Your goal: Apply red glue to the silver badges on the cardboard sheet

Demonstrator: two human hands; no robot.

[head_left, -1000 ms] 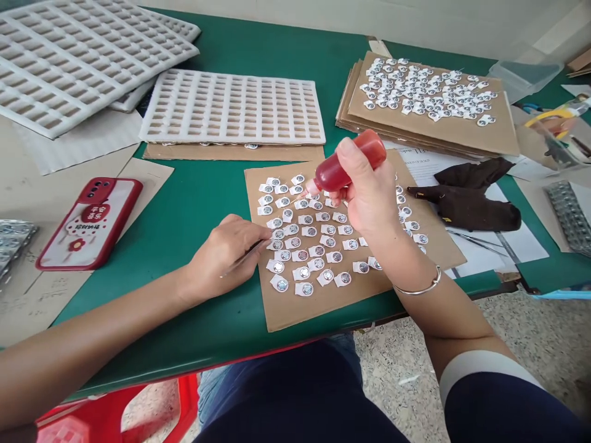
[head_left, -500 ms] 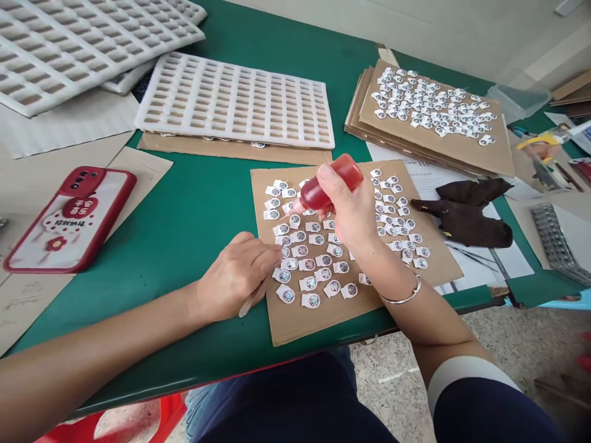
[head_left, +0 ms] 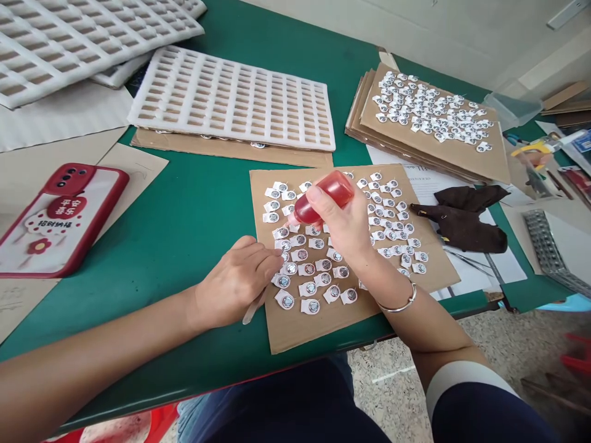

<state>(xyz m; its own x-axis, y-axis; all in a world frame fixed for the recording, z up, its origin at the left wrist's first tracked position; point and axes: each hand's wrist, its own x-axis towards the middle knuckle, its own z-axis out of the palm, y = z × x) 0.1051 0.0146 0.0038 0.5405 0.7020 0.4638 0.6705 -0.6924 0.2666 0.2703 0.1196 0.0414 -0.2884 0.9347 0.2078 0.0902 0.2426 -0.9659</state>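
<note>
My right hand (head_left: 346, 231) is wrapped around a squeeze bottle (head_left: 325, 197) of red liquid. The bottle is tilted down to the left, and its pale nozzle comes close to a small white tag with a round silvery piece (head_left: 281, 233). My left hand (head_left: 237, 280) is closed on slim tweezers, whose pale rear end (head_left: 252, 309) sticks out below the palm; their tip is at the tags along the left side. Several rows of these tags lie on a brown cardboard sheet (head_left: 295, 335), some hidden behind my right hand.
A white foam grid tray (head_left: 231, 92) lies behind on cardboard, with more trays at the far left. A cardboard stack (head_left: 364, 132) covered with tags stands back right. Dark cloth (head_left: 471, 224) lies right, a red-framed phone (head_left: 60, 221) left.
My right hand and the bottle have moved a little left and down, bringing the nozzle lower over the left-hand tags. My left hand stays nearly in place. The view has shifted slightly.
</note>
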